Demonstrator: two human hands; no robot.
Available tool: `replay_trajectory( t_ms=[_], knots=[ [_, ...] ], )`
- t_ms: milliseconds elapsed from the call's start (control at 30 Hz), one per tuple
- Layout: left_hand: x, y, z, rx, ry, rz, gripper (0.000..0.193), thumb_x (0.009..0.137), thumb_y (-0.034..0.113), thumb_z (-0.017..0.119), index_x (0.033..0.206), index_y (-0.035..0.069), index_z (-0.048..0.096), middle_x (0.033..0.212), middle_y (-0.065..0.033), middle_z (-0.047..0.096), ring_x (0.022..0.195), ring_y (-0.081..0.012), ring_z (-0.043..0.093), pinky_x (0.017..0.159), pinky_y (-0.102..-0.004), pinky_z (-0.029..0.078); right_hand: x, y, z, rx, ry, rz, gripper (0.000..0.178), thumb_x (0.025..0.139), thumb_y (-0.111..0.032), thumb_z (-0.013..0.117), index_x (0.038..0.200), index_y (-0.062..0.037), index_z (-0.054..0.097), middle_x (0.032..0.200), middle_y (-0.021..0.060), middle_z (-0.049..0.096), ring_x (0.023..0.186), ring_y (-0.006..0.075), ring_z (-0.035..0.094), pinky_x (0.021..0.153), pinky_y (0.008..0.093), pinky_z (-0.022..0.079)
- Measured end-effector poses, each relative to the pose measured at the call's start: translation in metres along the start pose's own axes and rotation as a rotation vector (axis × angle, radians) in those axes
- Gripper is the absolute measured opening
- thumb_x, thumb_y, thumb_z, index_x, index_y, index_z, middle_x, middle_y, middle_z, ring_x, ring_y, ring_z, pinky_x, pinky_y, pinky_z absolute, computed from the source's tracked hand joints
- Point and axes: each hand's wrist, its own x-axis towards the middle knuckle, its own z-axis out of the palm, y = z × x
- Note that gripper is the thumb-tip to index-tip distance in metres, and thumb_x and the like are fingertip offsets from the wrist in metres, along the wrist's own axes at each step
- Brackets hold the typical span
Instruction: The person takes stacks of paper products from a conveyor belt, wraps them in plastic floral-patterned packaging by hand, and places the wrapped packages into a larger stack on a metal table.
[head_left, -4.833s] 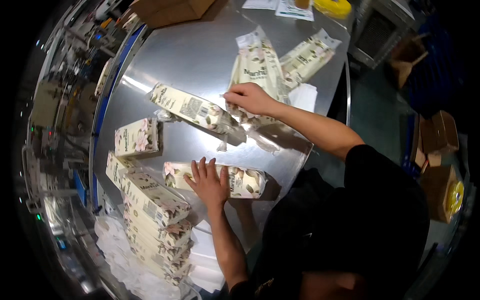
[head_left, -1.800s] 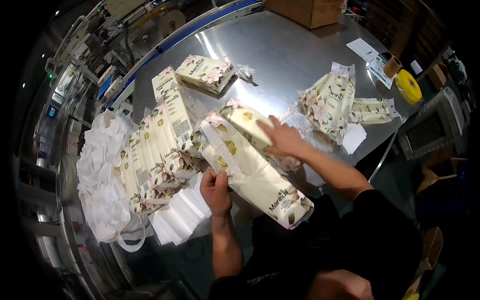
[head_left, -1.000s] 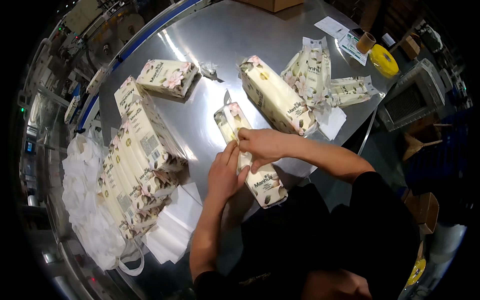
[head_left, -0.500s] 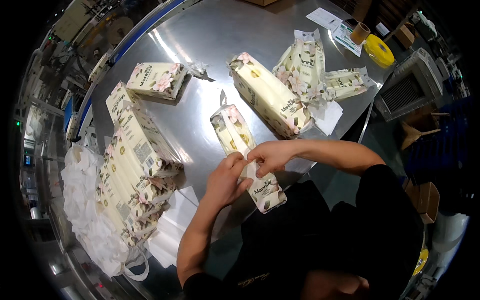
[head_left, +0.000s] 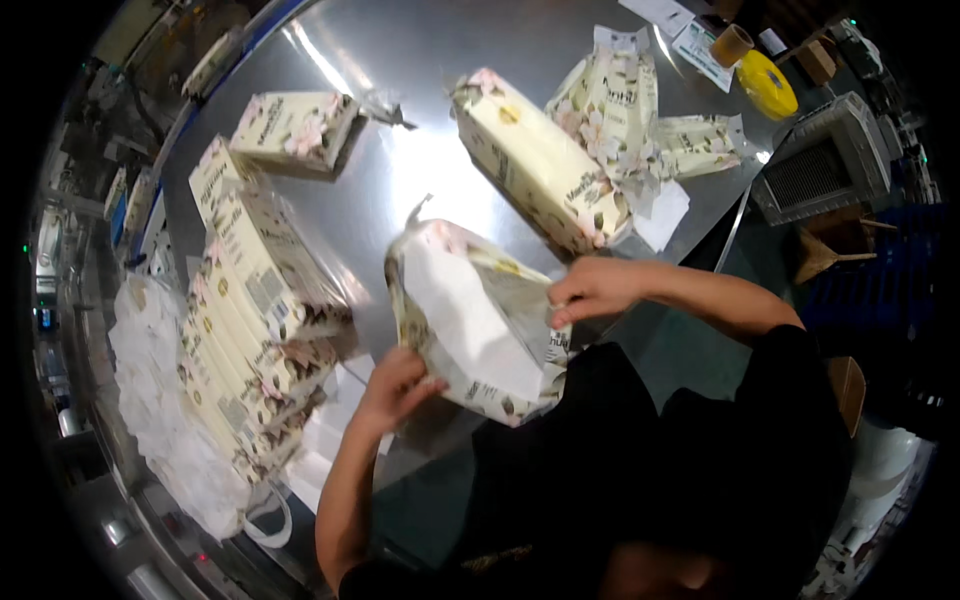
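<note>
A floral plastic wrapper [head_left: 502,392] lies torn wide apart at the near edge of the table, baring the white stack of tissues [head_left: 465,310] inside. My left hand [head_left: 393,388] grips its left flap, fingers closed on the film. The right flap is pinched in my right hand [head_left: 592,292]. A long cream tissue pack [head_left: 540,155] with pink flowers lies just beyond my right hand. Left of my left hand stand several stacked tissue packs [head_left: 235,330] in the same floral film.
Another floral pack [head_left: 292,130] lies at the far left of the metal table [head_left: 400,140]. Crumpled wrappers [head_left: 615,120], a yellow tape roll [head_left: 766,85] and a cardboard tube [head_left: 731,46] are at the far right. A white plastic bag [head_left: 160,400] hangs at the left edge by loose white sheets [head_left: 325,430].
My hands have moved apart, pulling the wrapper open down its length. The white tissues inside now show. The whole view has shifted slightly.
</note>
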Motion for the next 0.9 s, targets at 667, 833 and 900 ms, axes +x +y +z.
replay_trajectory(
  t_ms=[667, 833, 900],
  knots=[
    [-0.003, 0.092, 0.090, 0.362, -0.034, 0.044, 0.025, 0.085, 0.023, 0.073, 0.091, 0.009, 0.053, 0.083, -0.0095, 0.053, 0.065, -0.0297, 0.063, 0.059, -0.0431, 0.051, -0.003, -0.072, 0.087, -0.255, -0.015, -0.001, 0.030, 0.094, -0.034, 0.069, 0.089, -0.0090, 0.054, 0.064, 0.0138, 0.062, 0.063, 0.0404, 0.065, 0.054, 0.0513, 0.049],
    [-0.019, 0.072, 0.099, 0.433, -0.102, 0.159, 0.020, 0.076, 0.015, 0.069, 0.089, 0.011, 0.055, 0.084, -0.0089, 0.053, 0.066, -0.0305, 0.060, 0.061, -0.0422, 0.050, -0.017, -0.040, 0.103, -0.243, 0.081, -0.174, 0.034, 0.096, -0.028, 0.070, 0.077, -0.0085, 0.049, 0.060, 0.0119, 0.055, 0.056, 0.0378, 0.059, 0.051, 0.0493, 0.045],
    [-0.029, 0.063, 0.100, 0.393, -0.081, 0.180, 0.019, 0.074, 0.013, 0.068, 0.089, 0.011, 0.055, 0.084, -0.0086, 0.053, 0.069, -0.0312, 0.060, 0.061, -0.0429, 0.049, -0.028, -0.036, 0.101, -0.173, 0.093, -0.181, 0.034, 0.096, -0.025, 0.070, 0.076, -0.0075, 0.049, 0.062, 0.0146, 0.054, 0.059, 0.0394, 0.058, 0.053, 0.0496, 0.044]
  ],
)
